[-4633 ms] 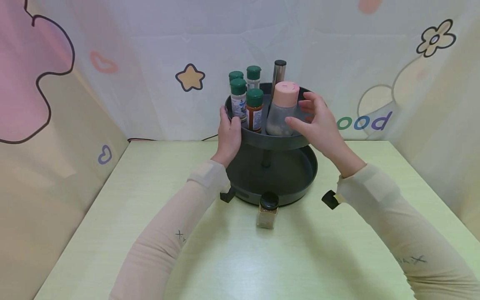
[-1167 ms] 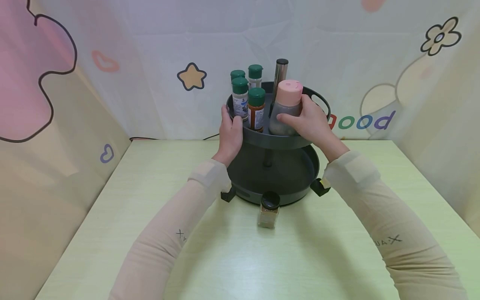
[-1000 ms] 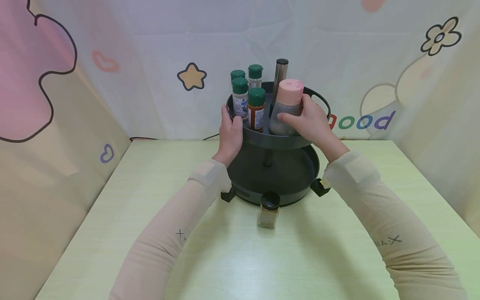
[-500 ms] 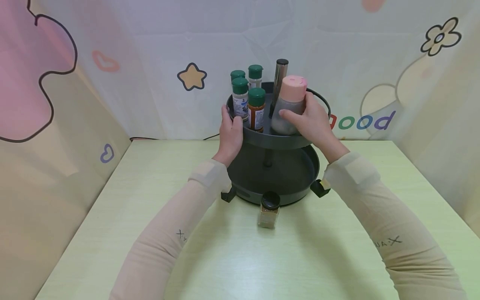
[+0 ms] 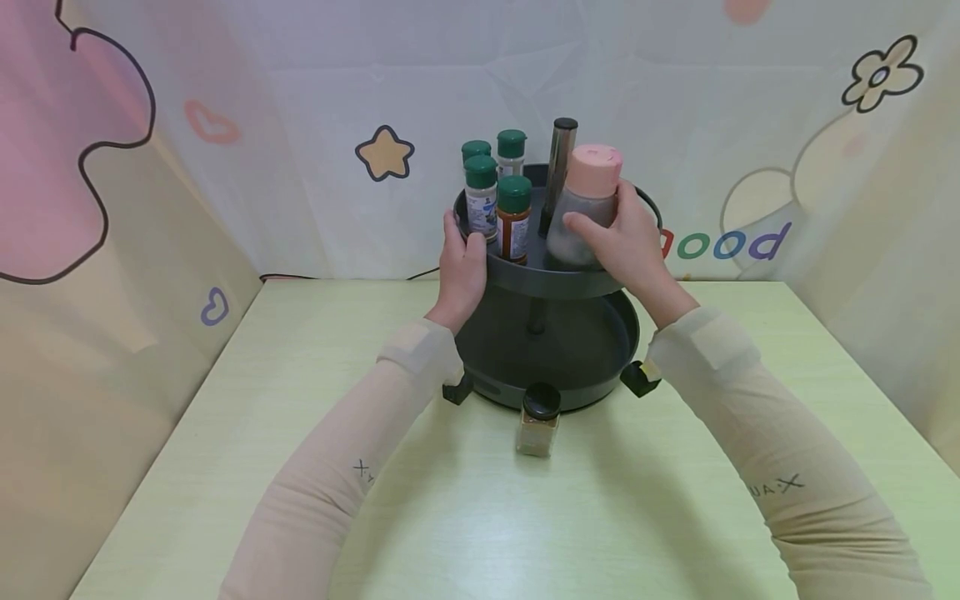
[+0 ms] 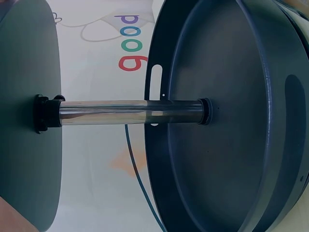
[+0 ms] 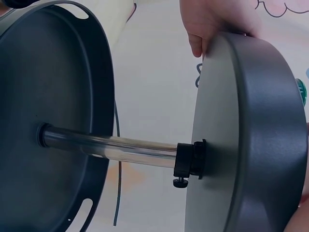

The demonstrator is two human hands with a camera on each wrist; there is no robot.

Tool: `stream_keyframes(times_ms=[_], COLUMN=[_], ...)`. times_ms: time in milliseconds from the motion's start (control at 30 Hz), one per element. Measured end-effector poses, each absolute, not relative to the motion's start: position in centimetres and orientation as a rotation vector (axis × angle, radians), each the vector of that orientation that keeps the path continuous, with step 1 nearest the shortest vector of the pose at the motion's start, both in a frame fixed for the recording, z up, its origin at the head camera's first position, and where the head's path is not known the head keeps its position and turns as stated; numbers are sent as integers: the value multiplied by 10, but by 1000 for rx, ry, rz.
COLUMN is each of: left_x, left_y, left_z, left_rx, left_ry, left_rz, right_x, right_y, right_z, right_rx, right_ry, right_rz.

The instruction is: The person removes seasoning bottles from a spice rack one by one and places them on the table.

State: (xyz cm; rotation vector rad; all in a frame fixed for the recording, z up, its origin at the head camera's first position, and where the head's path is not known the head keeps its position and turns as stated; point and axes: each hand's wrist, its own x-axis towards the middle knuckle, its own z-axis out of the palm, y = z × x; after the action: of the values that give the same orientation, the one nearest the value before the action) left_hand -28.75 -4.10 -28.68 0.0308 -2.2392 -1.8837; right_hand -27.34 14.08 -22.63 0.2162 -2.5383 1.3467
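One bottle (image 5: 590, 192) raised, four green-lidded jars (image 5: 513, 223)

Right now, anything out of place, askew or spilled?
The black-lidded jar looks left out: it's on the table, while green-capped bottles stand on the upper tray. The pink-capped bottle leans slightly in the right hand. No spill shows.

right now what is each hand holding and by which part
Right hand: the pink-capped bottle, by its body. Left hand: the upper tray, by its rim.

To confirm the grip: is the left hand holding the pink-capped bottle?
No, the right hand holds the bottle; the left hand grips the upper tray.
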Motion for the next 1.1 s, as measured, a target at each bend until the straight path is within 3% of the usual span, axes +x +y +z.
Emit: stream_keyframes(times_ms=[1100], left_x=[-288], left_y=[-41], left_z=[-287], left_rx=[23], left_ry=[-2239], left_rz=[-1878], right_x=[-265], right_y=[140], right_z=[-217], right_rx=[201], right_ry=[-2382], right_rz=[1474])
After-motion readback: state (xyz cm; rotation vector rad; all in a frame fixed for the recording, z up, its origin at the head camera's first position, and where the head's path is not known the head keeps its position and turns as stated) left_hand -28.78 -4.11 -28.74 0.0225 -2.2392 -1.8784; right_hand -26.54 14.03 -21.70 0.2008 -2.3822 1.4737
